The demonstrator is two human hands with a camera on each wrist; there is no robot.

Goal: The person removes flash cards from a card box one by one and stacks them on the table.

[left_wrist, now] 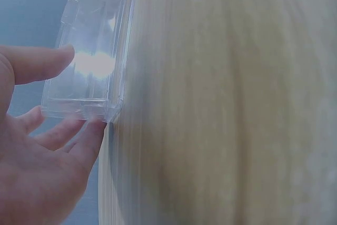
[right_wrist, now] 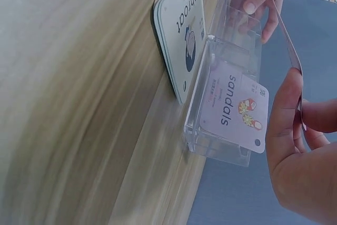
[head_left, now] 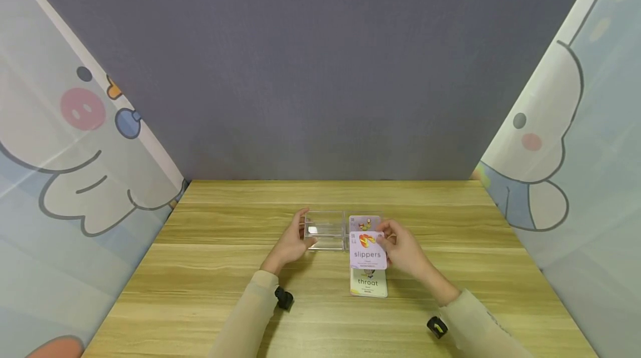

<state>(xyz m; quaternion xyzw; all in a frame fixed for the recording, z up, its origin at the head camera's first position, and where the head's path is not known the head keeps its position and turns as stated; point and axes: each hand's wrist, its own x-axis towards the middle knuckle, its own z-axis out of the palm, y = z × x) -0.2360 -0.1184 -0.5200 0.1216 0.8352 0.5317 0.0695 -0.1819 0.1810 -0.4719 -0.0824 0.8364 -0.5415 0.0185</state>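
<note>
My right hand (head_left: 407, 255) pinches a "slippers" flash card (head_left: 367, 260) by its right edge, between thumb and fingers. The card is held over the right part of a clear plastic box (head_left: 325, 230) with two compartments. In the right wrist view, a "sandals" card (right_wrist: 224, 101) leans in the right compartment. My left hand (head_left: 289, 244) grips the box's left end, thumb at the front and fingers round the side. Its compartment on that side shows bare clear plastic. A stack of cards topped by a "throat" card (head_left: 368, 287) lies in front of the box, partly covered by the slippers card.
The wood-grain table (head_left: 210, 269) runs back to a dark grey panel (head_left: 320, 79). Curtains with cartoon animals hang on the left (head_left: 60, 96) and right (head_left: 591, 141). Black wrist cameras sit by both sleeves.
</note>
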